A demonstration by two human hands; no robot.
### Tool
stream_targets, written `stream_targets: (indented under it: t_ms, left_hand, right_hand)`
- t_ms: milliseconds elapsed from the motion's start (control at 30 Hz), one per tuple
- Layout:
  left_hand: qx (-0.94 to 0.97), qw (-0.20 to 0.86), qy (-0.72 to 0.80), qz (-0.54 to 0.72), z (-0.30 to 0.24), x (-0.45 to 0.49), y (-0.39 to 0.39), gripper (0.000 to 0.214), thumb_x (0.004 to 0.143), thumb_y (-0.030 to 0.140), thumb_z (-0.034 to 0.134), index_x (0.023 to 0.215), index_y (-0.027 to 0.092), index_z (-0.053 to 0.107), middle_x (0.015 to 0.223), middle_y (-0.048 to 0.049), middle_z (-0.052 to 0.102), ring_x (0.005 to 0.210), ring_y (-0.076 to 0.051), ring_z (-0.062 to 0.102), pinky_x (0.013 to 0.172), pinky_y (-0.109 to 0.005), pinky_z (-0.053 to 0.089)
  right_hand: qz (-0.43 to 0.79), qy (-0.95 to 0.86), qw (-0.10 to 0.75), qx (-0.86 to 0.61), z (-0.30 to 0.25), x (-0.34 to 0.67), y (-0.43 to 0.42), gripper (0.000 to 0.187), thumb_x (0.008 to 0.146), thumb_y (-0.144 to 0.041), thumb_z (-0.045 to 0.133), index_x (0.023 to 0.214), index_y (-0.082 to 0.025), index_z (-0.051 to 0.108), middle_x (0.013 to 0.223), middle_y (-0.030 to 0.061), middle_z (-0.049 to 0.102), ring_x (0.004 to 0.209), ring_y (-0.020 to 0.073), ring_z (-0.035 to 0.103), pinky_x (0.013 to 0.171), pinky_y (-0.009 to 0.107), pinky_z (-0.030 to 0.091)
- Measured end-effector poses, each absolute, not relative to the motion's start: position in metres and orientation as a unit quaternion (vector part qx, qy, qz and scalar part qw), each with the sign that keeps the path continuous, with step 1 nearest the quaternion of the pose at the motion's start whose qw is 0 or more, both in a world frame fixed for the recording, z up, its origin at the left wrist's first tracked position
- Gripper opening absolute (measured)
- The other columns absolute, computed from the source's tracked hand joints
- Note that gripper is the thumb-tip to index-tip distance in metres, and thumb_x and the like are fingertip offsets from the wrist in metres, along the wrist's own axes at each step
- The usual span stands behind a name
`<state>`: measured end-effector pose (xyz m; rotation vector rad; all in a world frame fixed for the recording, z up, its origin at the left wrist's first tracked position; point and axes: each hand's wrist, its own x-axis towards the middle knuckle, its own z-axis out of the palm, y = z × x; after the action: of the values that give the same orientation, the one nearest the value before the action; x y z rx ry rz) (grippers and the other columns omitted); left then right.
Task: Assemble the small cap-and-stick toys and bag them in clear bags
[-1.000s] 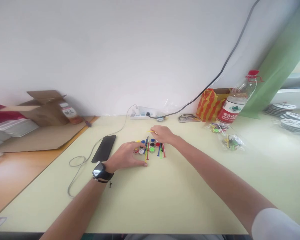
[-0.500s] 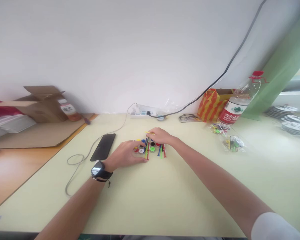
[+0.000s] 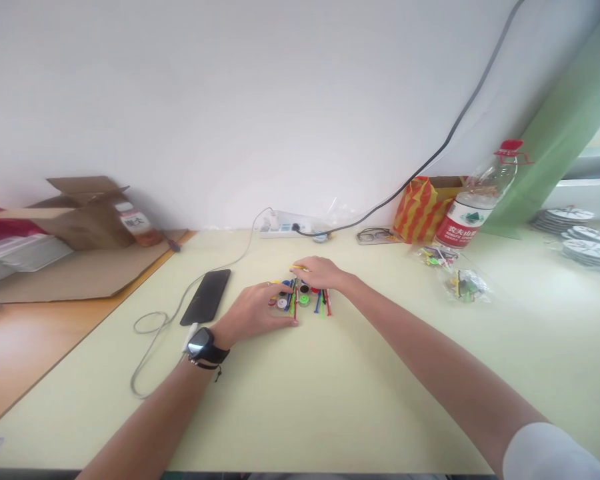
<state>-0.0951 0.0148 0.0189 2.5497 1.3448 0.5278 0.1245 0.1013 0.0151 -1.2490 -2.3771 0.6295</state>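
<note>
Small coloured plastic sticks and round discs, among them a green disc and a white disc, lie close together on the table. My left hand rests at their left side, thumb and fingers apart around the near-left part of the group. Whether its fingertips press on the sticks I cannot tell. Over the far edge of the group, my right hand pinches a small yellow stick. More sticks, blue, green and red, stand out below my right wrist. My fingers hide part of the group.
A black phone and a pale cable lie to the left. Behind are a power strip and glasses. To the right stand a large bottle, a striped bag and plastic packets. A cardboard box sits far left.
Both hands stay almost in place around the coloured pieces. My left wrist has shifted slightly right and down, showing a white cable end beside the watch. The view has moved a little.
</note>
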Motion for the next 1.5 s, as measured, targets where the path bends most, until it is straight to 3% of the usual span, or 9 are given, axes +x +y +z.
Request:
stream_targets:
  t_ms: [100,333,533,700,867,1067,1233,1500]
  left_hand:
    - [0.862,0.104,0.463,0.178,0.018,-0.097,0.017,0.062,0.075,0.069,0.076,0.124,0.032,0.071,0.102,-0.0046,0.076,0.088,-0.026,0.072,0.080,-0.035,0.053]
    - [0.857,0.116,0.469,0.182,0.017,-0.099,0.019,0.061,0.076,0.069,0.076,0.124,0.032,0.072,0.102,-0.0049,0.075,0.088,-0.026,0.071,0.080,-0.036,0.053]
    - [0.850,0.122,0.477,0.185,0.015,-0.101,0.022,0.060,0.076,0.069,0.076,0.123,0.032,0.072,0.101,-0.0058,0.074,0.088,-0.027,0.070,0.078,-0.036,0.053]
    - [0.852,0.114,0.476,0.183,0.016,-0.100,0.021,0.059,0.078,0.069,0.075,0.123,0.032,0.072,0.105,-0.0061,0.074,0.089,-0.027,0.071,0.081,-0.036,0.054]
    - [0.850,0.111,0.479,0.189,0.021,-0.093,0.014,0.052,0.084,0.062,0.072,0.125,0.030,0.070,0.108,-0.0064,0.073,0.083,-0.024,0.071,0.080,-0.036,0.054]
    - [0.873,0.083,0.436,0.201,0.017,-0.077,0.003,0.033,0.097,0.053,0.061,0.115,0.029,0.074,0.097,-0.0057,0.074,0.083,-0.023,0.070,0.078,-0.035,0.053]
    - [0.909,0.062,0.382,0.153,0.011,-0.060,-0.010,0.034,0.101,0.047,0.056,0.122,0.026,0.072,0.097,-0.0082,0.076,0.092,-0.027,0.071,0.081,-0.038,0.050]
    - [0.920,0.012,0.381,0.089,0.008,-0.048,-0.018,0.032,0.104,0.043,0.051,0.119,0.022,0.070,0.088,-0.0076,0.073,0.084,-0.027,0.069,0.073,-0.036,0.046]
  right_hand:
    - [0.239,-0.842,0.192,-0.443,0.013,0.124,0.104,0.035,0.102,-0.044,0.050,0.082,-0.022,0.068,0.091,0.0046,0.075,0.084,0.0203,0.062,0.068,0.028,0.036]
    - [0.293,-0.814,0.219,-0.451,0.009,0.127,0.108,0.039,0.107,-0.043,0.040,0.105,-0.021,0.074,0.107,0.0050,0.079,0.093,0.0188,0.069,0.076,0.028,0.046]
    - [0.311,-0.807,0.231,-0.446,0.009,0.124,0.104,0.039,0.106,-0.045,0.044,0.103,-0.021,0.075,0.099,0.0050,0.079,0.082,0.0177,0.069,0.074,0.027,0.048]
    - [0.295,-0.800,0.265,-0.451,0.013,0.132,0.104,0.037,0.104,-0.043,0.044,0.105,-0.022,0.074,0.103,0.0040,0.078,0.088,0.0173,0.068,0.072,0.025,0.045]
    - [0.243,-0.777,0.303,-0.496,0.006,0.165,0.093,0.036,0.101,-0.040,0.044,0.095,-0.018,0.071,0.084,0.0039,0.071,0.076,0.0179,0.060,0.067,0.027,0.039]
    - [0.213,-0.788,0.288,-0.500,-0.015,0.198,0.043,0.022,0.095,-0.036,0.054,0.083,-0.021,0.067,0.068,-0.0020,0.061,0.062,0.0150,0.050,0.062,0.027,0.033]
    - [0.184,-0.799,0.274,-0.502,-0.022,0.199,0.022,0.026,0.095,-0.031,0.055,0.114,-0.026,0.072,0.069,-0.0033,0.065,0.062,0.0153,0.053,0.069,0.027,0.036]
    - [0.172,-0.807,0.252,-0.506,-0.024,0.198,0.026,0.035,0.094,-0.027,0.054,0.125,-0.028,0.072,0.085,0.0004,0.075,0.076,0.0190,0.065,0.076,0.029,0.042]
